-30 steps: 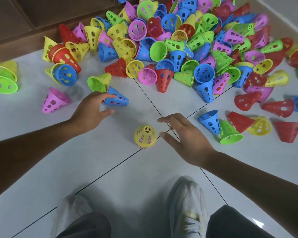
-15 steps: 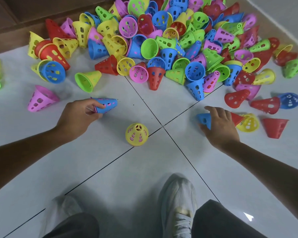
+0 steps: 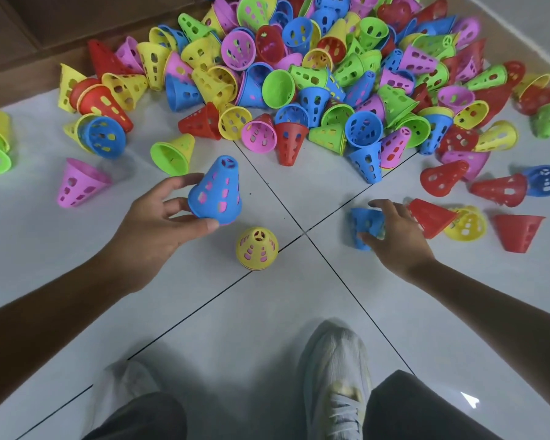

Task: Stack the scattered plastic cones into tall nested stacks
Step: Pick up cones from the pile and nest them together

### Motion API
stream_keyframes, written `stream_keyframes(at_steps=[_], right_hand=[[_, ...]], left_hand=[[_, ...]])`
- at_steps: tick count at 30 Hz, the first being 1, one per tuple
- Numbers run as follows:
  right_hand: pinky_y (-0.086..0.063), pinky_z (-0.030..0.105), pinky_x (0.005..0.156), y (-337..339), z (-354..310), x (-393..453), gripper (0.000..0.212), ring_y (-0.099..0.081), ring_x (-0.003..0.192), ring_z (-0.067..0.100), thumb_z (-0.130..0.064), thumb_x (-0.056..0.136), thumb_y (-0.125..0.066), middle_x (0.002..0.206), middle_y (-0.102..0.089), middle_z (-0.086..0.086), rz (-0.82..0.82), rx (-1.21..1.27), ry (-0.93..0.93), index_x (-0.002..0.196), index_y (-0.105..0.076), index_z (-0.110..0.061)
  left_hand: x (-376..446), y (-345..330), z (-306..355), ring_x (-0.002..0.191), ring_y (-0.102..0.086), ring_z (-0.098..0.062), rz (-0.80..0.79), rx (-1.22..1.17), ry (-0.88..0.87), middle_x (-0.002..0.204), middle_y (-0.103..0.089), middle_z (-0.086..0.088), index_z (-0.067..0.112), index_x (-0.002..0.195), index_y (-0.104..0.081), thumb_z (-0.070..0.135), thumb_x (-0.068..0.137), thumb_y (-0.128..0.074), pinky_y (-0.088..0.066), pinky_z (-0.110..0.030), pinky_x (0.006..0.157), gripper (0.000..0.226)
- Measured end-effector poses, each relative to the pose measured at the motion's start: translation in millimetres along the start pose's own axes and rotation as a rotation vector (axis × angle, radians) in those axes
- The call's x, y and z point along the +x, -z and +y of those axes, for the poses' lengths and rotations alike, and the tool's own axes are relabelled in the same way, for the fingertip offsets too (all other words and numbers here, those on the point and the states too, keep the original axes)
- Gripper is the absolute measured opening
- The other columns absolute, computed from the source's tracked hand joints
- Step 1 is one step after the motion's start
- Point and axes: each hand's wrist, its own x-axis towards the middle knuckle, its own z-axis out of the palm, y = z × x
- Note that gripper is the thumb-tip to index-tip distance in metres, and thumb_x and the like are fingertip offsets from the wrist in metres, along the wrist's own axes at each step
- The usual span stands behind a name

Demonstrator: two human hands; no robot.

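Observation:
A big heap of perforated plastic cones (image 3: pixel 324 74) in red, blue, yellow, green and pink covers the far floor. My left hand (image 3: pixel 153 227) grips a blue cone (image 3: pixel 215 192) with pink showing through its holes, held upright above the floor. Just right of it a yellow cone (image 3: pixel 257 248) stands upright on the tile with pink inside. My right hand (image 3: pixel 394 236) curls round another blue cone (image 3: pixel 364 225) lying on the floor. A red cone (image 3: pixel 429 217) lies right beside that hand.
White floor tiles (image 3: pixel 235 328) with dark grout lines lie in front of me. My two shoes (image 3: pixel 335 376) and trouser legs are at the bottom. Loose cones lie at left, a pink one (image 3: pixel 78 182) and a green one (image 3: pixel 169 152). A brown wooden base (image 3: pixel 29 36) runs along the far left.
My left hand has lifted the blue cone off the floor and turned it tip-up. My right hand has reached to the right and closed on the other blue cone.

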Motion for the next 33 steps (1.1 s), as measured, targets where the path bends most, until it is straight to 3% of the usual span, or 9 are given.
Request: stream_keyframes(at_steps=[3, 8, 12, 15, 19, 21, 25, 30, 33], right_hand=[[-0.043, 0.032, 0.092, -5, -7, -2, 0.062, -0.051, 0.119, 0.026, -0.033, 0.087, -0.072, 0.142, -0.042, 0.000, -0.047, 0.018, 0.025, 0.141, -0.041, -0.028], [-0.044, 0.037, 0.095, -16, -18, -5, 0.067, -0.049, 0.120, 0.026, -0.038, 0.087, -0.072, 0.141, -0.044, 0.001, -0.086, 0.034, 0.010, 0.143, -0.036, -0.027], [-0.041, 0.035, 0.096, -21, -25, -6, 0.069, -0.048, 0.121, 0.026, -0.033, 0.086, -0.073, 0.139, -0.045, 0.003, -0.082, 0.086, -0.021, 0.143, -0.036, -0.026], [-0.041, 0.032, 0.097, -24, -29, -7, 0.077, -0.046, 0.121, 0.024, -0.020, 0.080, -0.077, 0.139, -0.047, 0.004, -0.068, 0.165, -0.043, 0.144, -0.035, -0.027], [-0.041, 0.027, 0.084, -25, -37, -10, 0.077, -0.046, 0.109, 0.018, -0.010, 0.075, -0.078, 0.132, -0.051, 0.003, -0.058, 0.283, -0.089, 0.140, -0.040, -0.027], [-0.048, 0.029, 0.077, -25, -42, -13, 0.076, -0.049, 0.108, 0.019, -0.009, 0.074, -0.078, 0.130, -0.052, 0.001, -0.085, 0.376, -0.123, 0.137, -0.042, -0.031], [-0.046, 0.015, 0.046, -20, -53, -23, 0.074, -0.055, 0.091, 0.017, -0.002, 0.076, -0.077, 0.125, -0.053, -0.001, -0.158, 0.583, -0.139, 0.132, -0.044, -0.037], [-0.059, 0.034, 0.061, -4, -75, -39, 0.079, -0.064, 0.097, 0.023, -0.004, 0.076, -0.076, 0.126, -0.053, -0.008, -0.266, 0.640, -0.059, 0.127, -0.039, -0.051], [-0.058, 0.030, 0.063, 7, -89, -50, 0.088, -0.062, 0.096, 0.020, -0.005, 0.074, -0.078, 0.125, -0.051, -0.012, -0.319, 0.632, 0.028, 0.132, -0.033, -0.054]], left_hand=[[-7, -8, 4, 0.097, -0.071, -0.022, -0.072, -0.088, 0.029, 0.109, -0.073, -0.016, 0.025, 0.123, -0.063, 0.006, 0.059, -0.087, -0.056, -0.028, 0.090, 0.071], [-10, -21, -7, 0.095, -0.068, -0.025, -0.160, -0.020, 0.017, 0.109, -0.068, -0.024, 0.019, 0.127, -0.063, 0.002, 0.063, -0.086, -0.054, -0.033, 0.095, 0.071], [-8, -30, -23, 0.080, -0.063, -0.015, -0.170, 0.151, -0.029, 0.085, -0.071, -0.006, 0.019, 0.126, -0.062, 0.001, 0.070, -0.083, -0.054, -0.021, 0.081, 0.062], [-6, -34, -33, 0.075, -0.064, -0.012, -0.171, 0.289, -0.093, 0.078, -0.070, 0.001, 0.022, 0.125, -0.061, 0.003, 0.071, -0.085, -0.053, -0.022, 0.081, 0.062], [-4, -38, -46, 0.066, -0.058, -0.003, -0.163, 0.443, -0.173, 0.070, -0.063, 0.012, 0.026, 0.124, -0.061, 0.012, 0.072, -0.087, -0.047, -0.011, 0.073, 0.060], [-3, -37, -52, 0.066, -0.059, -0.004, -0.169, 0.494, -0.201, 0.069, -0.062, 0.015, 0.027, 0.125, -0.059, 0.015, 0.074, -0.086, -0.045, -0.010, 0.071, 0.059], [3, -31, -63, 0.065, -0.058, -0.011, -0.172, 0.601, -0.222, 0.068, -0.060, 0.005, 0.036, 0.123, -0.057, 0.023, 0.074, -0.086, -0.050, -0.025, 0.070, 0.058], [8, -22, -71, 0.058, -0.053, -0.019, -0.169, 0.691, -0.230, 0.061, -0.057, -0.004, 0.035, 0.116, -0.058, 0.032, 0.079, -0.081, -0.049, -0.041, 0.066, 0.044], [7, -16, -71, 0.058, -0.056, -0.016, -0.174, 0.708, -0.227, 0.061, -0.059, -0.003, 0.037, 0.117, -0.058, 0.034, 0.079, -0.080, -0.049, -0.037, 0.067, 0.045]])
